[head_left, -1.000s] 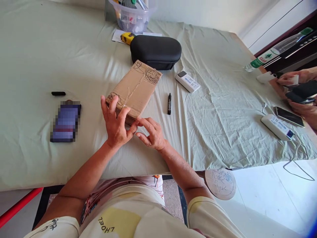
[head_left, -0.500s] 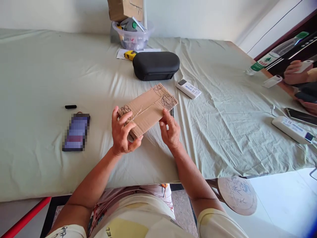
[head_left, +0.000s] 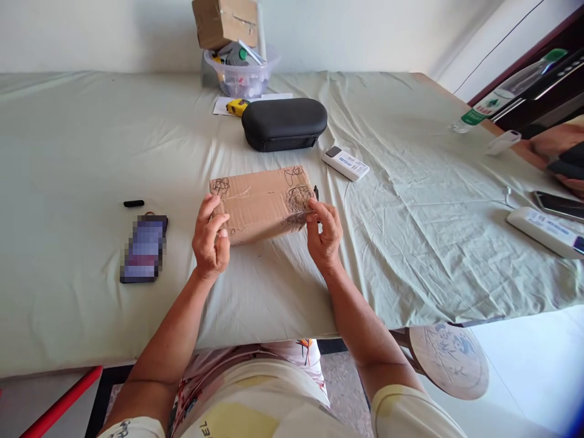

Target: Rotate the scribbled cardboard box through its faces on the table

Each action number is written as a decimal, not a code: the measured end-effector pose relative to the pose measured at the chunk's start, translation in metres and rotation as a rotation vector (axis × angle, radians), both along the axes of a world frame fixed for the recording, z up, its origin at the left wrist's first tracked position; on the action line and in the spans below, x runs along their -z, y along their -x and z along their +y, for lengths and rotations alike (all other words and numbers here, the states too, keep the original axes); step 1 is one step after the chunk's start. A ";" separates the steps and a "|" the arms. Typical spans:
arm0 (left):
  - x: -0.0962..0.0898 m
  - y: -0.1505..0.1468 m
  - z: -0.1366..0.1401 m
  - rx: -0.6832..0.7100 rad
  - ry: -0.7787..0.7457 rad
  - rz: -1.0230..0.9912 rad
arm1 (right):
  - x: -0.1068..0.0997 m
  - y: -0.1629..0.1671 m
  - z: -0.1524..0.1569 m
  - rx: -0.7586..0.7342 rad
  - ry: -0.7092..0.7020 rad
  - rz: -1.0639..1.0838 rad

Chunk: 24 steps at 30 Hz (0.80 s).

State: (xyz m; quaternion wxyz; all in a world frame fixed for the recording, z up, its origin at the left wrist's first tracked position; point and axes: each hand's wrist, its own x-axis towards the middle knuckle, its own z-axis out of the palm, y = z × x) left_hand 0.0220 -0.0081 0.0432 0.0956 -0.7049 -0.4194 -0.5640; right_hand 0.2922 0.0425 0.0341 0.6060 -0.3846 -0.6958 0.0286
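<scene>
Cardboard box (head_left: 260, 204): scribbled, on the wearer's side of the black case (head_left: 285, 123)
Left hand (head_left: 211, 240): grasping the box's left end
Right hand (head_left: 325, 234): grasping the box's right end
Tape measure (head_left: 237, 107): at the case's left end

Shallow brown cardboard box (head_left: 260, 198), looks closed, lengthwise seam on top, black scribbles at corners, slightly skewed, long side facing wearer, over green cloth (head_left: 274, 298).
</scene>
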 end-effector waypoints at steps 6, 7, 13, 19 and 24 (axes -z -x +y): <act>0.006 0.002 0.002 -0.195 0.033 -0.120 | 0.000 0.006 -0.005 -0.112 -0.008 -0.014; 0.007 0.002 0.002 -0.232 0.052 -0.131 | -0.001 0.007 -0.006 -0.127 -0.018 -0.020; 0.011 -0.003 0.005 -0.304 0.125 -0.149 | -0.004 0.011 -0.011 -0.189 -0.038 -0.034; 0.015 -0.004 0.006 -0.250 0.186 -0.143 | -0.003 0.010 -0.013 -0.227 0.027 -0.030; 0.019 -0.005 0.006 -0.258 0.254 -0.165 | -0.004 0.012 -0.017 -0.285 0.020 -0.021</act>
